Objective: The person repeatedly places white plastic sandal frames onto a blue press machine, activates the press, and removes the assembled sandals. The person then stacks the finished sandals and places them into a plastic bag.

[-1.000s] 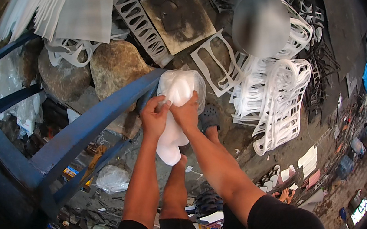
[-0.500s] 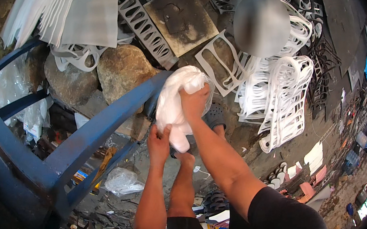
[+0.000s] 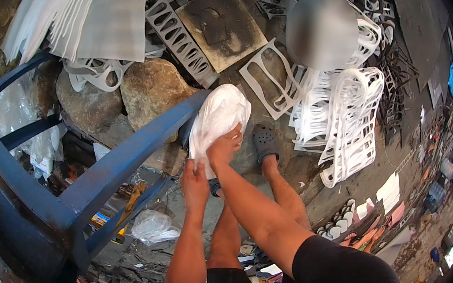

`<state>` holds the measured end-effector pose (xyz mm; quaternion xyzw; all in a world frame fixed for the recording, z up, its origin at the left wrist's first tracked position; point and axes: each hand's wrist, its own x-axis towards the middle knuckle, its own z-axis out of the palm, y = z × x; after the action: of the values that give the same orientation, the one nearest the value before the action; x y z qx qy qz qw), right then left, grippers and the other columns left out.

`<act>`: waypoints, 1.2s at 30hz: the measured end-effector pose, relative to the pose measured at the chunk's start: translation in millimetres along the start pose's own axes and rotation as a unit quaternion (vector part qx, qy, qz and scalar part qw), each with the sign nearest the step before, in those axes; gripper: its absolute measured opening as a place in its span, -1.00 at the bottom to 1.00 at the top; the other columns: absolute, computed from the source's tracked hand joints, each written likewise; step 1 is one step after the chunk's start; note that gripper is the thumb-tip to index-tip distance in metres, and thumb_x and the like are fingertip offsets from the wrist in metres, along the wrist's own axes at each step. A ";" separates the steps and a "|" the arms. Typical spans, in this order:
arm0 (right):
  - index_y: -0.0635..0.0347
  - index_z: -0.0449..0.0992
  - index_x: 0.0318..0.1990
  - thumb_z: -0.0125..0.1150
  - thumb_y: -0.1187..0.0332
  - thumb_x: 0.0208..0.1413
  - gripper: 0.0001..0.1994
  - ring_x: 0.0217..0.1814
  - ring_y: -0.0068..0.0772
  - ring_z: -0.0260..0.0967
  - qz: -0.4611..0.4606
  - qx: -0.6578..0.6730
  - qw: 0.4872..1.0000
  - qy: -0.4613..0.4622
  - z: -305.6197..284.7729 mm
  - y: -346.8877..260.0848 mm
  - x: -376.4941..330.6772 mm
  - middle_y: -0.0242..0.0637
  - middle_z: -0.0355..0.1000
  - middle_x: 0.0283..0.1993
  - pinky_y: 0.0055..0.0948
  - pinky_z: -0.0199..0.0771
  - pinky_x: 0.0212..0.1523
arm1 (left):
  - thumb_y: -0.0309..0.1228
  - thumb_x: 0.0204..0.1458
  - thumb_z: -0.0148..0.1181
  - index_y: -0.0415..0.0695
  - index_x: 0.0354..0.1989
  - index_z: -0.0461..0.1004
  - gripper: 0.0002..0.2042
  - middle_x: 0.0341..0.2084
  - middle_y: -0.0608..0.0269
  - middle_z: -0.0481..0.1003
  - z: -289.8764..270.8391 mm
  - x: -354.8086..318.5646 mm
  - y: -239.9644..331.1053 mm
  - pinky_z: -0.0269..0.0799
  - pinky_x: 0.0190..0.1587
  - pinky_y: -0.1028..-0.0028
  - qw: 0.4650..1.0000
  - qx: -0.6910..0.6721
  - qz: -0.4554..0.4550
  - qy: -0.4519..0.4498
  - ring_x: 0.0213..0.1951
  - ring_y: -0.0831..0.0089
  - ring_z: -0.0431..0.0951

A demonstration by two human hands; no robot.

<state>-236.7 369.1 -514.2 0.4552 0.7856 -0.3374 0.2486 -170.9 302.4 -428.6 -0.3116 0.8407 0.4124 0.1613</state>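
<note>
At mid-frame, a white bundle point(image 3: 216, 111) is pinched low by the left hand point(image 3: 193, 182) — its lower right is touched by the right hand point(image 3: 223, 150), fingers curled.

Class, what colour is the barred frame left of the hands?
The barred frame is blue; head view.

One fisheye view, from the left camera of a head-worn pair, looks steeply down from above the left hand point(image 3: 195, 183) and right hand point(image 3: 224, 147), near to both. Forearms point(image 3: 187, 251) enter from six o'clock; the blue metal frame point(image 3: 130, 157) bends along the rim at nine.
</note>
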 end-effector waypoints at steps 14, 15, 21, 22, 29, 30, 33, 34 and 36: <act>0.54 -0.24 0.35 0.52 0.08 -0.21 0.18 0.27 0.28 0.08 0.036 -0.002 0.997 -0.061 16.5 32.6 15.7 0.30 0.00 0.26 -0.04 0.28 0.22 | -0.23 0.29 -0.02 -0.21 -0.05 0.27 -0.72 -0.32 0.05 0.45 -26.7 0.4 -17.5 0.37 -0.14 0.27 0.992 -0.072 -0.034 0.099 -0.25 0.21 0.48; 0.54 -0.21 0.35 0.51 0.06 -0.20 0.16 0.23 0.23 0.12 0.033 -0.014 0.996 -0.076 10.8 30.6 11.1 0.25 0.04 0.24 -0.04 0.29 0.20 | -0.23 0.29 0.00 -0.21 -0.03 0.27 -0.71 -0.30 0.07 0.44 -35.9 2.1 -14.7 0.36 -0.11 0.29 0.992 -0.054 -0.052 0.103 -0.21 0.23 0.48; 0.33 0.14 0.30 0.45 0.11 -0.14 -0.12 0.35 0.27 0.03 -0.247 -0.042 0.968 0.022 -94.9 30.8 -3.3 0.20 0.11 0.31 -0.03 0.22 0.23 | -0.43 0.15 0.16 -0.22 -0.02 0.39 -0.75 -0.15 -0.01 0.48 -22.8 -16.2 31.5 0.36 0.01 0.28 0.953 0.143 0.225 0.146 -0.09 0.09 0.48; 0.29 0.19 0.26 0.43 0.12 -0.12 -0.19 0.30 0.26 0.11 -0.252 -0.086 0.963 0.050 -98.4 29.9 3.9 0.21 0.18 0.25 -0.04 0.26 0.19 | -0.47 0.12 0.18 -0.22 -0.03 0.42 -0.75 -0.12 -0.03 0.48 -6.2 -19.6 32.4 0.36 0.04 0.26 0.966 0.036 0.248 0.061 -0.07 0.05 0.48; 0.24 0.43 -0.12 0.33 0.20 0.00 -0.62 -0.43 0.04 0.40 -0.344 0.006 0.936 -0.076 -125.0 -4.8 60.1 0.00 0.43 -0.50 -0.24 0.42 -0.36 | -0.31 0.07 0.24 0.46 0.46 -0.20 -0.13 0.48 0.16 -0.46 92.9 40.4 18.3 0.12 0.20 -0.37 0.932 0.280 0.080 -0.214 0.47 -0.04 -0.32; 0.24 0.44 -0.19 0.33 0.21 0.01 -0.67 -0.49 -0.02 0.35 -0.302 0.022 0.947 -0.107 -149.7 -27.3 46.7 -0.03 0.41 -0.53 -0.26 0.38 -0.41 | -0.30 0.08 0.22 0.50 0.45 -0.18 -0.15 0.48 0.18 -0.51 102.8 38.1 25.7 0.11 0.19 -0.39 0.918 0.327 0.066 -0.215 0.47 -0.03 -0.36; 0.26 0.39 -0.37 0.30 0.26 0.05 -0.74 -0.65 -0.24 0.13 -0.299 0.110 0.943 -0.098 -173.7 -48.5 38.6 -0.17 0.31 -0.65 -0.30 0.25 -0.53 | -0.31 0.10 0.19 0.51 0.45 -0.19 -0.17 0.47 0.20 -0.56 121.9 47.3 37.6 0.13 0.18 -0.39 0.900 0.387 0.026 -0.199 0.48 0.00 -0.41; 0.27 0.38 -0.38 0.30 0.27 0.06 -0.74 -0.65 -0.23 0.13 -0.285 0.126 0.945 -0.103 -183.0 -49.7 33.6 -0.18 0.30 -0.66 -0.30 0.25 -0.54 | -0.31 0.08 0.22 0.54 0.45 -0.22 -0.13 0.47 0.21 -0.57 122.7 48.5 31.5 0.18 0.16 -0.37 0.898 0.395 0.028 -0.193 0.48 0.01 -0.39; 0.29 0.38 -0.39 0.32 0.36 0.06 -0.77 -0.58 -0.47 0.25 -0.268 0.102 0.951 -0.117 -207.7 -66.2 17.1 -0.32 0.28 -0.61 -0.37 0.34 -0.50 | -0.30 0.05 0.25 0.55 0.45 -0.24 -0.10 0.47 0.19 -0.56 111.2 54.7 31.9 0.20 0.14 -0.39 0.908 0.355 0.025 -0.222 0.47 -0.01 -0.37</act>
<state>-320.3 512.0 -371.3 0.2080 0.8053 -0.5213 0.1912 -231.5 384.2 -506.2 -0.1133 0.8814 0.1490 0.4336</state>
